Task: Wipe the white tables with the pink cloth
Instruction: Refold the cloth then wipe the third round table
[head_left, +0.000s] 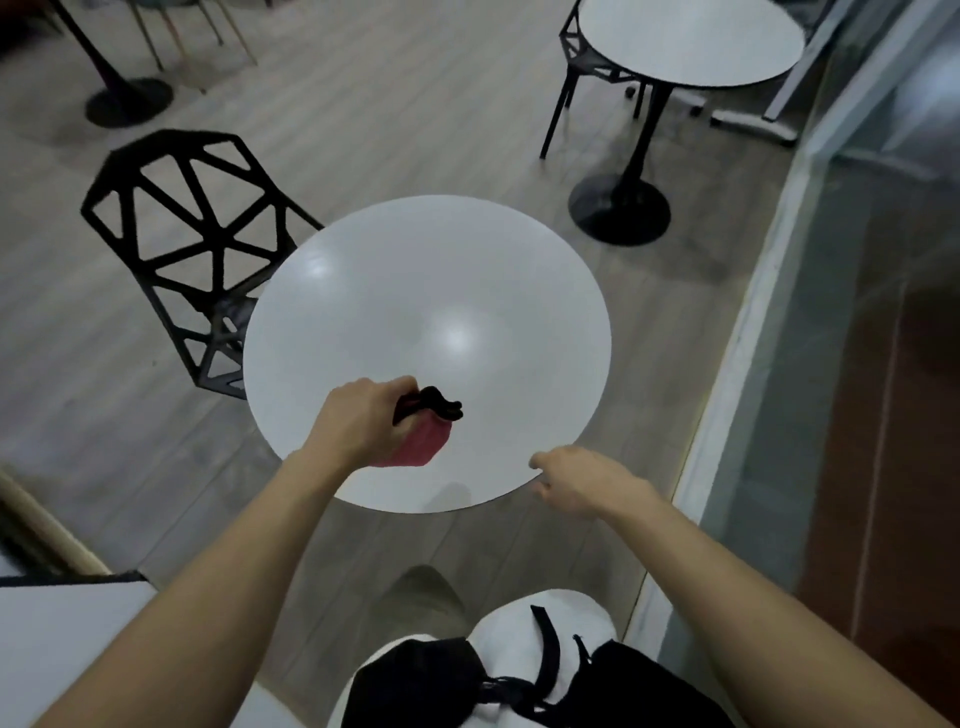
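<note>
A round white table (431, 291) stands right in front of me. My left hand (358, 421) is closed around a bunched pink cloth (423, 441) with a dark edge, held over the table's near left part. At the table's near right rim my right hand (576, 480) hovers with loosely curled fingers and holds nothing. A second round white table (691, 39) stands at the far right.
A black lattice chair (192, 234) is tucked against the near table's left side. Another black chair (587, 57) stands behind the far table. A glass wall (841, 260) runs along the right. A white surface corner (57, 639) lies at the lower left.
</note>
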